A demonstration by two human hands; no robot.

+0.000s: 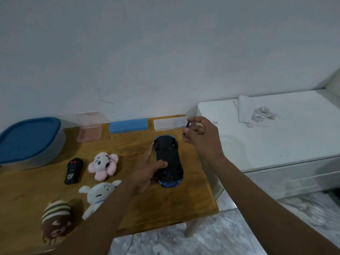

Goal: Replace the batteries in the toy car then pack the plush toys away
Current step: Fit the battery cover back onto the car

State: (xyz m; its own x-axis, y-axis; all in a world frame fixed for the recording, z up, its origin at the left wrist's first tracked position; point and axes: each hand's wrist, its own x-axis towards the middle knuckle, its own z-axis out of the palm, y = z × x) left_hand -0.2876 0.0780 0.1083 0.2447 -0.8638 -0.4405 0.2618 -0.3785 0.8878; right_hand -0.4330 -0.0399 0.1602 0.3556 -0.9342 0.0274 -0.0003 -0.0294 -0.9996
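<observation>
- A large tub with a blue lid [30, 142] stands at the far left of the wooden table [184, 205]; the lid is on and hides what is inside.
- A small pink translucent box [89, 128] sits along the back edge with its lid raised; its contents cannot be made out.
- Beside it lie a flat blue case [128, 125] and a clear plastic case [170, 123], both closed, contents not discernible.
- The toy car [168, 161] lies upside down on the right part of the table, its long axis running away from the person, one end toward the back edge and one toward the near edge.
- Its underside is black with the wheels showing, and blue bodywork shows at both ends.
- The left hand [149, 170] grips the car from its left side, thumb pressed on the chassis.
- The right hand [201, 137] hovers above the car's far right corner, fingers pinched on a small dark screwdriver [186, 128].
- A black remote control [73, 170] lies left of a pink flower plush [103, 165].
- A white plush [98, 195] and a brown plush with a striped hat [56, 220] lie nearer the front.
</observation>
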